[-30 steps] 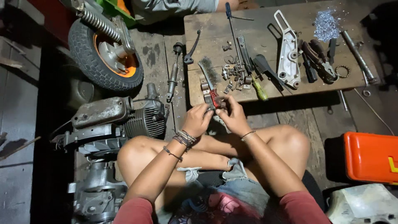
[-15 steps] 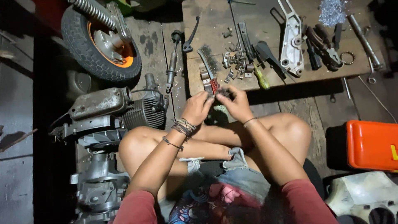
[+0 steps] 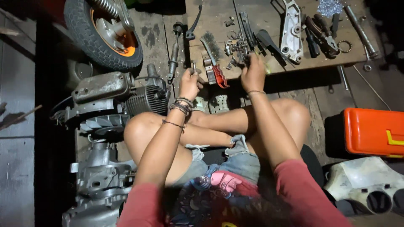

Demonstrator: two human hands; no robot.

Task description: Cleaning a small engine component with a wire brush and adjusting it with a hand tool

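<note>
I sit cross-legged on a wooden floor before a low wooden board point(image 3: 219, 21) strewn with tools. My left hand point(image 3: 189, 84) is closed around a small metal bolt point(image 3: 194, 66) that sticks up from its fingers, near the board's front edge. My right hand point(image 3: 253, 71) reaches onto the board over a heap of small metal parts point(image 3: 237, 44), fingers curled down on them; what it grips is hidden. Between my hands lies a wire brush with a red handle point(image 3: 215, 63).
On the board lie a silver bracket point(image 3: 292, 29), pliers point(image 3: 322, 35), a black-handled tool point(image 3: 269, 42) and a long rod point(image 3: 361, 29). A scooter engine point(image 3: 118, 94) and a tyre with an orange rim point(image 3: 105, 35) sit left. An orange toolbox point(image 3: 372, 132) sits right.
My hands, together near the red-handled brush before, have parted: the left now holds a bolt up, the right has reached forward onto the pile of small parts. The view has tilted down.
</note>
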